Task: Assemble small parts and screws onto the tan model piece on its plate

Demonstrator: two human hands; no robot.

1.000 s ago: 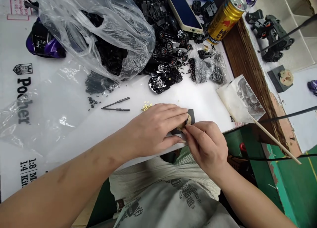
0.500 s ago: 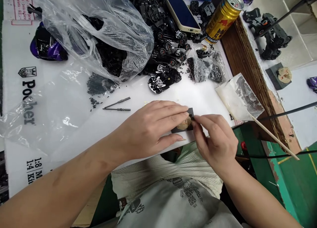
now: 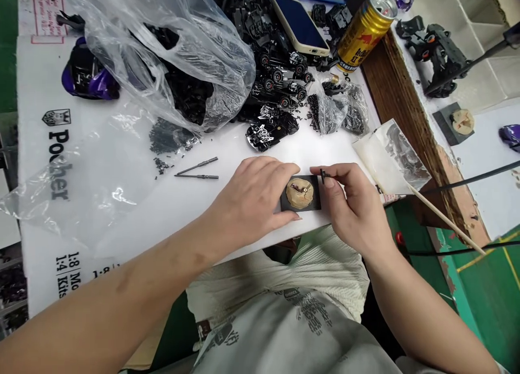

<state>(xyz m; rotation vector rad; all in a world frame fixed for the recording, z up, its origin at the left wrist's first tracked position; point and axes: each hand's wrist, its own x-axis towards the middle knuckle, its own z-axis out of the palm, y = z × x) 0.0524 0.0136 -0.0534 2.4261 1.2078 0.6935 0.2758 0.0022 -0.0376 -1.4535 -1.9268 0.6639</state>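
Observation:
A small dark square block with a tan putty-like lump on top lies at the near edge of the white table sheet. A tiny dark part sticks in the lump. My left hand rests against the block's left side, fingers curled around it. Just right of the block, my right hand pinches a tiny black part between thumb and forefinger.
Behind lie two thin metal bits, loose black screws, a clear bag of black parts, black toy car chassis, a phone, a yellow can and small plastic bags. A wooden stick juts out at right.
My left hand has drawn back to the left, uncovering the tan lump. My right hand lifted away from the lump and up to the block's right, pinching a tiny black part.

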